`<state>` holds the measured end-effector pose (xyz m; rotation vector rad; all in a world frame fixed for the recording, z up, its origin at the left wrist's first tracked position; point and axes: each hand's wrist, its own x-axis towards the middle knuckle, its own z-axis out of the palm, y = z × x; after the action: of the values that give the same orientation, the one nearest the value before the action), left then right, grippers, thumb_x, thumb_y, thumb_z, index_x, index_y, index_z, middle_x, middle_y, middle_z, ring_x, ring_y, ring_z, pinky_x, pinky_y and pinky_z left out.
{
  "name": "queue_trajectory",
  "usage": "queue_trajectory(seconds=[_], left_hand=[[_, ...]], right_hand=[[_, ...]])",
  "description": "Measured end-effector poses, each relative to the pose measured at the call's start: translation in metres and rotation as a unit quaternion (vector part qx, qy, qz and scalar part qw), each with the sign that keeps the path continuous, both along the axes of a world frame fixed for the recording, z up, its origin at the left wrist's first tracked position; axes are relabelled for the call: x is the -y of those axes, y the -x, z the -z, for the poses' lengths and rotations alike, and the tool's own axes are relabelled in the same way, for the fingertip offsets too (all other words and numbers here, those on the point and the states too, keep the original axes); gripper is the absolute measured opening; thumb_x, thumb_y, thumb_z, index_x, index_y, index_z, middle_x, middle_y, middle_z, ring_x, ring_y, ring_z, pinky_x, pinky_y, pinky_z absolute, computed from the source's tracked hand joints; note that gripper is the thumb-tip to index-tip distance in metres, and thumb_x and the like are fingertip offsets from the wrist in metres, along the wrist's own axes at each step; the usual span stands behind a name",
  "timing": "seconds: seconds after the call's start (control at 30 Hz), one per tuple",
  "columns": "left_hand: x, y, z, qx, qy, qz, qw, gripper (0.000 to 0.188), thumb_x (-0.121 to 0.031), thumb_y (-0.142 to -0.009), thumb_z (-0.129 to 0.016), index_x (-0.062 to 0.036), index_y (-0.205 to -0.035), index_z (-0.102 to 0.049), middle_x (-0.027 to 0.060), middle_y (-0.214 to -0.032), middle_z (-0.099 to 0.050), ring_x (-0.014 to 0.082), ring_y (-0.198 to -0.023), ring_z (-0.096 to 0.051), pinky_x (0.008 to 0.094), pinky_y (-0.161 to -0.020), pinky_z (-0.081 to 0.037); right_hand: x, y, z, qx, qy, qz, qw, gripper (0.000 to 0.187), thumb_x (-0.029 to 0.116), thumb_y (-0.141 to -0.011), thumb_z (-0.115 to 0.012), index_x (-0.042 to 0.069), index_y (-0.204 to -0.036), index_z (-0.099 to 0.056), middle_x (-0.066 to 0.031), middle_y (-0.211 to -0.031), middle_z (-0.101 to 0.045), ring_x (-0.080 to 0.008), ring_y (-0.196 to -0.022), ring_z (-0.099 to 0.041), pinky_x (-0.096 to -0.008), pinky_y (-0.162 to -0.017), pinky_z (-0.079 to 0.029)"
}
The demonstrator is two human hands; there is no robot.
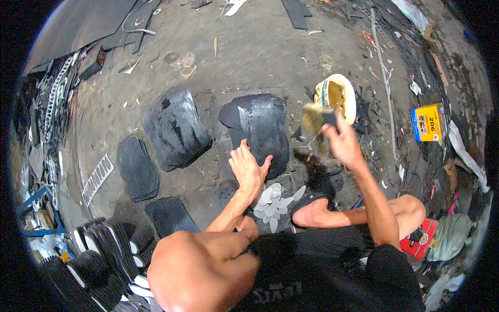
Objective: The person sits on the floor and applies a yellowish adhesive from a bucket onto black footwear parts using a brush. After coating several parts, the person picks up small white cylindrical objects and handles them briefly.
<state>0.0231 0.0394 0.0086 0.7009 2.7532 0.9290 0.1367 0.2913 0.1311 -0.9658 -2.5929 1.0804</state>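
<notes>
My left hand lies with its fingers spread at the near edge of a stack of black, curved sole-shaped sheets; part of the top surface looks wet and shiny. In my right hand is a brush with a yellowish head, smeared by motion. It is in the air between the stack and a pale tub holding brown, glue-like liquid. Whether the brush touches the tub cannot be told. Several light grey oval pieces lie in a loose pile near my left wrist.
Another shiny black bundle and a dark sole stack stand to the left. Many black soles with white edges are piled at the lower left. A yellow and blue box lies at the right. Black scraps litter the floor around the tub.
</notes>
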Motion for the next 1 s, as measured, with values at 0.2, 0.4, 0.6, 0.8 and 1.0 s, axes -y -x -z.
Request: queue_trajectory(seconds=[0.2,0.4,0.6,0.8,1.0], left_hand=[[-0.015,-0.012,0.016,0.032,-0.029,-0.046,0.998,0.100,-0.028,-0.071,-0.096,0.0008,-0.150,-0.042,0.0099,-0.115,-0.061,0.0316,-0.109,-0.056,0.0470,-0.092,-0.041],[-0.013,-0.009,0.015,0.035,-0.050,-0.032,0.998,0.044,-0.014,-0.078,-0.085,-0.0063,-0.118,-0.067,0.0097,-0.107,-0.060,0.0320,-0.105,-0.057,0.0475,-0.092,-0.041],[-0.013,0.004,-0.024,0.235,-0.278,0.012,0.931,0.020,-0.005,-0.089,-0.070,-0.0028,-0.107,-0.062,0.0135,-0.097,-0.068,0.0310,-0.092,-0.067,0.0393,-0.081,-0.052],[0.023,0.053,-0.049,0.283,-0.357,0.024,0.890,0.033,-0.006,-0.099,-0.071,0.0046,-0.127,-0.058,0.0073,-0.122,-0.065,0.0164,-0.112,-0.058,0.0313,-0.100,-0.046],[0.083,0.145,-0.041,0.164,-0.482,-0.135,0.850,0.045,-0.003,-0.096,-0.072,0.0102,-0.135,-0.055,0.0131,-0.133,-0.061,0.0194,-0.129,-0.053,0.0333,-0.111,-0.043]], right_hand=[[-0.057,-0.014,0.002,0.120,-0.377,-0.048,0.917,0.066,0.010,-0.092,-0.066,0.008,-0.155,-0.047,-0.0187,-0.137,-0.060,-0.0374,-0.122,-0.057,-0.0507,-0.100,-0.048],[-0.006,-0.020,-0.036,0.192,-0.200,0.003,0.961,0.038,0.018,-0.091,-0.063,0.002,-0.124,-0.071,-0.0255,-0.109,-0.071,-0.0413,-0.103,-0.069,-0.0506,-0.088,-0.055],[0.024,-0.014,-0.028,0.052,-0.147,-0.007,0.988,0.041,0.016,-0.090,-0.065,-0.002,-0.126,-0.066,-0.0267,-0.113,-0.072,-0.0449,-0.107,-0.069,-0.0511,-0.096,-0.053],[0.023,-0.015,-0.002,0.094,-0.096,0.022,0.991,0.048,0.018,-0.092,-0.065,-0.006,-0.133,-0.064,-0.0281,-0.125,-0.070,-0.0453,-0.117,-0.066,-0.0503,-0.104,-0.050],[0.023,-0.015,-0.007,0.095,-0.120,0.010,0.988,0.046,0.015,-0.093,-0.065,-0.005,-0.133,-0.064,-0.0292,-0.124,-0.070,-0.0464,-0.116,-0.067,-0.0514,-0.102,-0.050]])
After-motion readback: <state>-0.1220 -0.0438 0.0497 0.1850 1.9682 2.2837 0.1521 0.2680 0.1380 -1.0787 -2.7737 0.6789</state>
